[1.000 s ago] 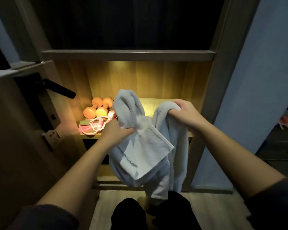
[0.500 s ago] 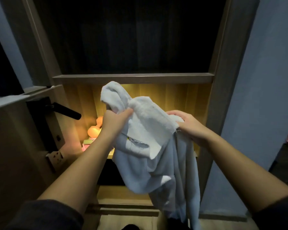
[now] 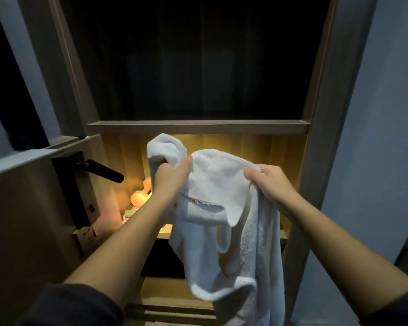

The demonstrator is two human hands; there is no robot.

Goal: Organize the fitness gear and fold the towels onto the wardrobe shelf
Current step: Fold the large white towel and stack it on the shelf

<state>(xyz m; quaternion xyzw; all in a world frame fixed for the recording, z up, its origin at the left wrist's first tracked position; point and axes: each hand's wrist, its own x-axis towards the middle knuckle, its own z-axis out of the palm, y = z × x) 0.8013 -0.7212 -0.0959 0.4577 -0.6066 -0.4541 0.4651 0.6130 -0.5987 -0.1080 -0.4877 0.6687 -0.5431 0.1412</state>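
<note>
A: Why is the towel (image 3: 222, 208) held up in the air?
B: Probably to find its edges for folding. The grip of the left hand (image 3: 170, 180) bunches one end; the right hand (image 3: 272, 184) pinches the top hem.
A: And the room?
B: Dim. The lit wardrobe shelf (image 3: 165, 232) is behind the towel, with orange dumbbells (image 3: 139, 196) far left.

White towel held up before the lit wardrobe shelf

Left hand (image 3: 169, 178) and right hand (image 3: 272, 184) each grip the white towel (image 3: 224, 222); orange dumbbells (image 3: 143, 192) sit on the lit shelf (image 3: 164, 232) behind.
</note>
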